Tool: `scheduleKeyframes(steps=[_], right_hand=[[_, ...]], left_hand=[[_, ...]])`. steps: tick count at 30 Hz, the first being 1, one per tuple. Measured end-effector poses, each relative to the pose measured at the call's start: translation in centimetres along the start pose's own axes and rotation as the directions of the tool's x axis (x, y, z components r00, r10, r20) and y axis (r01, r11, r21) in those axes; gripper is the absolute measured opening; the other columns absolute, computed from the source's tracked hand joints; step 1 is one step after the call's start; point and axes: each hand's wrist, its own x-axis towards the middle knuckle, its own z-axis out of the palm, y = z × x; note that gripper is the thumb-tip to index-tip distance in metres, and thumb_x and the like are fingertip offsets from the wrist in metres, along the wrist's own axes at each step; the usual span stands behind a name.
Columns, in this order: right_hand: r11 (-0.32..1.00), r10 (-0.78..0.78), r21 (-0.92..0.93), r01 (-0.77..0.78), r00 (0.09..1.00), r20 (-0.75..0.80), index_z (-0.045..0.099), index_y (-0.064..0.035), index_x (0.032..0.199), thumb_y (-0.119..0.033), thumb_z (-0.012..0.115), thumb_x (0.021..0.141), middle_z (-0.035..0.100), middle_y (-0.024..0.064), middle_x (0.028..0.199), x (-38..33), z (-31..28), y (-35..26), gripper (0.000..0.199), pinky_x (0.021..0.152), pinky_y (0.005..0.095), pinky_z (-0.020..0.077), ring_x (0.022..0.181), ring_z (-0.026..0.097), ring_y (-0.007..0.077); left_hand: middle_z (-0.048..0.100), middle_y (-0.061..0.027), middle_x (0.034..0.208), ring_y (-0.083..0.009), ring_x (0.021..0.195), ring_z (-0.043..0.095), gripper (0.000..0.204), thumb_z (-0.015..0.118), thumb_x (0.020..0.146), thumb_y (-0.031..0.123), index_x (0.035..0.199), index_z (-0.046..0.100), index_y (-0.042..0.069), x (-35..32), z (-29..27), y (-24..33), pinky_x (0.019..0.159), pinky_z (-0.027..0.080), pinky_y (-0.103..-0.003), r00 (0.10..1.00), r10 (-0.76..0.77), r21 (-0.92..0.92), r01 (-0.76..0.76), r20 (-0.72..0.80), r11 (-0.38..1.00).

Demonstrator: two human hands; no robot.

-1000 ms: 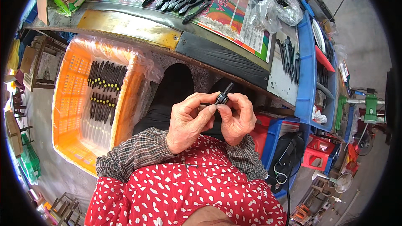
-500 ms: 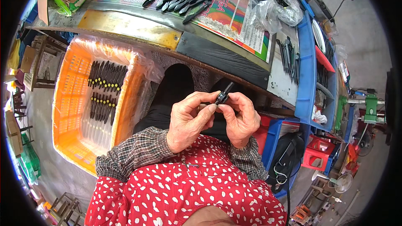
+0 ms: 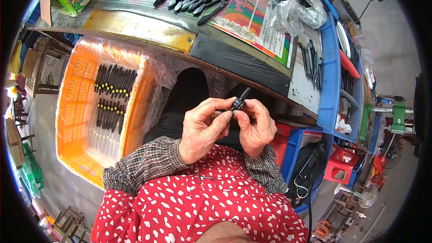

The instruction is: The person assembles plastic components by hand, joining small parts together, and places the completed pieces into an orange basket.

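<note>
Above my lap, both hands work at one small black plastic-looking piece (image 3: 238, 104) with a slim dark rod sticking up and away from it. Its exact kind is too small to make out. My left hand (image 3: 204, 128) pinches it from the left between thumb and fingers. From the right, the thumb and forefinger of my right hand (image 3: 255, 128) close on the same piece, thumb tips nearly touching. The fingers hide its lower part. On the bench beyond lies a loose pile of long black handle-like pieces (image 3: 198, 0).
An orange plastic crate (image 3: 67, 117) at left holds two rows of black pieces with yellow dots. The worn bench edge (image 3: 139, 29) runs just beyond my knees. More black parts (image 3: 310, 65) lie at right beside a blue tray (image 3: 327, 76). A red stool (image 3: 340, 166) stands lower right.
My right hand has shifted very slightly left and its fingers have turned a little around the black piece. My left hand keeps nearly the same hold.
</note>
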Motion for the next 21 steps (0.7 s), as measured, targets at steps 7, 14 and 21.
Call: scheduleKeyframes(steps=[7,14,21], right_hand=[[0.993,0.115,-0.005,-0.115,0.991,0.062,0.061,0.004,0.096,-0.016,0.072,0.085,0.066,0.0071,0.075,0.0,-0.2,-0.4,0.026,0.055,0.0253,0.0517,0.061,0.064,0.0132],[0.995,0.034,-0.094,-0.027,0.997,0.065,0.06,0.0018,0.087,-0.019,0.069,0.086,0.062,0.0084,0.07,0.8,-0.2,-0.2,0.023,0.053,0.0281,0.0476,0.056,0.061,0.018],[0.991,-0.076,-0.109,0.083,0.995,0.06,0.057,0.0002,0.089,-0.015,0.071,0.084,0.054,0.0065,0.063,0.7,0.1,0.3,0.021,0.045,0.0301,0.0411,0.048,0.052,0.0189]], left_hand=[[0.058,-0.0037,0.096,-0.0036,0.063,0.055,0.025,0.056,0.092,0.0,0.116,0.06,-0.003,-0.1,0.0,-0.1,0.052,0.043,-0.016,1.0,-0.013,-0.02,0.013,0.0,1.0],[0.058,-0.0008,0.076,-0.0036,0.06,0.052,0.027,0.054,0.095,0.004,0.121,0.057,0.0,0.0,0.0,-0.3,0.047,0.037,-0.015,0.999,0.026,0.056,-0.027,0.02,0.998],[0.059,-0.0017,0.076,-0.0039,0.06,0.052,0.027,0.054,0.095,0.005,0.121,0.057,0.0,-0.1,0.0,-0.3,0.048,0.038,-0.015,0.999,0.006,0.041,-0.008,0.041,0.999]])
